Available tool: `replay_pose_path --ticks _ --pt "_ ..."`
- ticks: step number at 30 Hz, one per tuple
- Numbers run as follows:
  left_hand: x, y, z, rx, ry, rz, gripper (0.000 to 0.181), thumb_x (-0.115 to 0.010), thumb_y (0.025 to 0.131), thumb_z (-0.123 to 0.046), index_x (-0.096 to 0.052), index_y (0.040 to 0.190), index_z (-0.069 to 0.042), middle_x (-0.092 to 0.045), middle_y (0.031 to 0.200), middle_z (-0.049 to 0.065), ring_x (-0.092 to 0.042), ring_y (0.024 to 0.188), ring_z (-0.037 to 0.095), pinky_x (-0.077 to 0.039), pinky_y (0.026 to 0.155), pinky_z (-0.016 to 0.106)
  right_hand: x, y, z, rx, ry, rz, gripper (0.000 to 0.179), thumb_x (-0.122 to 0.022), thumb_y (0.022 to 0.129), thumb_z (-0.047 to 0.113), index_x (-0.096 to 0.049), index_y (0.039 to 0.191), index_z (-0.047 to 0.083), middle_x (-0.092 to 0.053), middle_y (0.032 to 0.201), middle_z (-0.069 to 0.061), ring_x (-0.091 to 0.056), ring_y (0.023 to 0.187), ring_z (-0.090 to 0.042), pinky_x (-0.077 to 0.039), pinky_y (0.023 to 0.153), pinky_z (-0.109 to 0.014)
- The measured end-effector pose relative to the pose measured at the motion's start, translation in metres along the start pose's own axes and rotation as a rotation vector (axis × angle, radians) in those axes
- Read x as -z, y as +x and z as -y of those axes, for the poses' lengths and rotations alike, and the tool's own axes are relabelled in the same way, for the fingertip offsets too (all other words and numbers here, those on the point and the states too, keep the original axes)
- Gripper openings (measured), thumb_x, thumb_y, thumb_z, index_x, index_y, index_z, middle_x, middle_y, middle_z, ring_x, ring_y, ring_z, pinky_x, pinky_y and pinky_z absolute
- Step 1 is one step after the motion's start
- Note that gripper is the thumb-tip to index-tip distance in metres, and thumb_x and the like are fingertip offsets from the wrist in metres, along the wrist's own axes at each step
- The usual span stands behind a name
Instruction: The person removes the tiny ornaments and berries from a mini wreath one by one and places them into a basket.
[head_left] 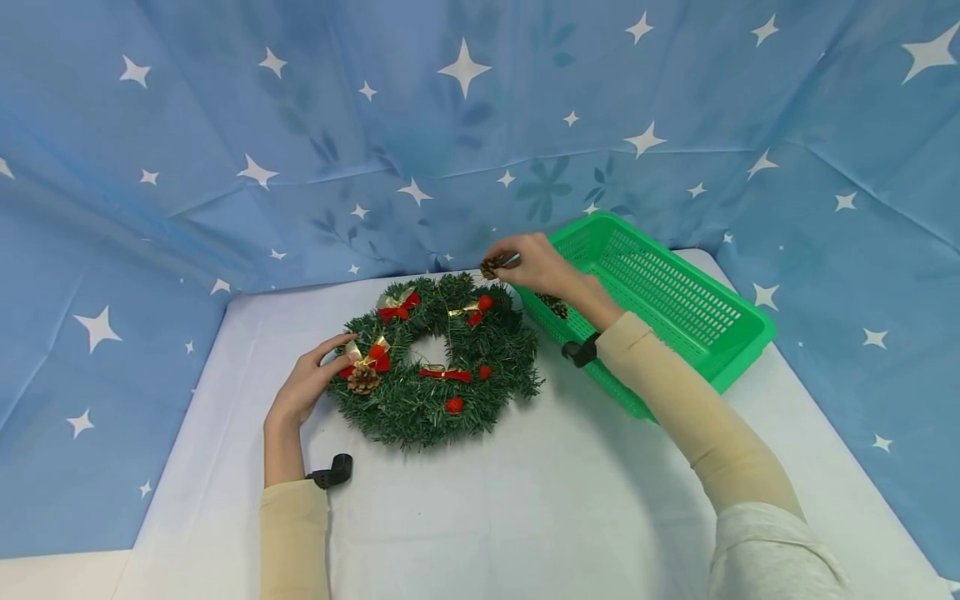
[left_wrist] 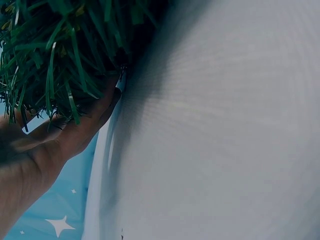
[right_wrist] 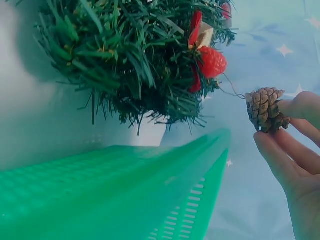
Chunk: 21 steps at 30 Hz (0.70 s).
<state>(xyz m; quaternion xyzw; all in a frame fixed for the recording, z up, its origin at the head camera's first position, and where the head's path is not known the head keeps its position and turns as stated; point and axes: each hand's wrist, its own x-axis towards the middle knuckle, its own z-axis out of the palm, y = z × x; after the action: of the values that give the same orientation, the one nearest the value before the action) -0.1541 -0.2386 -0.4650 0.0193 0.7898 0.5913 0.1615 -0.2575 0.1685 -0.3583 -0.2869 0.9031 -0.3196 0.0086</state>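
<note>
A green artificial wreath [head_left: 408, 417] lies on the white table, decorated with red-and-gold bows, red berries and a pine cone [head_left: 363, 380] on its left side. My left hand [head_left: 302, 383] grips the wreath's left edge. In the left wrist view, fingers [left_wrist: 92, 122] reach beneath the green needles [left_wrist: 55, 55]. Above the wreath's upper right, my right hand [head_left: 536, 265] pinches another pine cone [right_wrist: 264, 107] between thumb and fingers. From that cone a thin wire [right_wrist: 232, 91] runs toward the wreath, beside a red berry [right_wrist: 213, 62]. Where the wire's far end sits is hidden.
A green plastic basket [head_left: 738, 337] with slotted walls stands right of the wreath, under my right forearm. Inside its left end lies another pine cone [head_left: 558, 309]. A blue star-patterned cloth [head_left: 465, 133] hangs behind the white table [head_left: 480, 517].
</note>
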Motion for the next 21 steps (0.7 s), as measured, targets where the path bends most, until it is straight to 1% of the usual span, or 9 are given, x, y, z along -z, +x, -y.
replay_pose_path --ticks 11,17,21 --pt "0.000 -0.001 -0.001 -0.006 0.004 0.004 0.068 -0.062 0.104 -0.038 -0.035 0.162 -0.016 -0.008 0.173 0.012 -0.007 0.158 0.043 -0.015 0.122 0.070 0.012 -0.012 -0.010 -0.037 -0.020 -0.035 0.029 -0.071 0.094 0.003 -0.072 0.123 -0.001 -0.074 0.118 -0.019 -0.072 0.107 -0.032 -0.061 0.091 -0.043" --pt "-0.001 -0.001 -0.003 0.011 0.002 0.005 0.069 -0.062 0.104 -0.038 -0.034 0.163 -0.016 -0.005 0.174 0.012 -0.004 0.158 0.044 -0.015 0.122 0.071 0.017 -0.020 -0.017 -0.066 -0.040 -0.033 0.029 -0.070 0.096 0.005 -0.072 0.125 -0.001 -0.073 0.120 -0.021 -0.072 0.107 -0.033 -0.061 0.089 -0.045" --pt "-0.001 -0.001 -0.003 0.017 -0.007 0.000 0.069 -0.063 0.104 -0.038 -0.034 0.163 -0.015 -0.005 0.174 0.012 -0.003 0.158 0.044 -0.014 0.122 0.071 0.020 -0.025 -0.021 -0.076 -0.048 -0.042 0.028 -0.071 0.095 0.005 -0.073 0.123 0.000 -0.073 0.118 -0.020 -0.072 0.106 -0.033 -0.061 0.088 -0.046"
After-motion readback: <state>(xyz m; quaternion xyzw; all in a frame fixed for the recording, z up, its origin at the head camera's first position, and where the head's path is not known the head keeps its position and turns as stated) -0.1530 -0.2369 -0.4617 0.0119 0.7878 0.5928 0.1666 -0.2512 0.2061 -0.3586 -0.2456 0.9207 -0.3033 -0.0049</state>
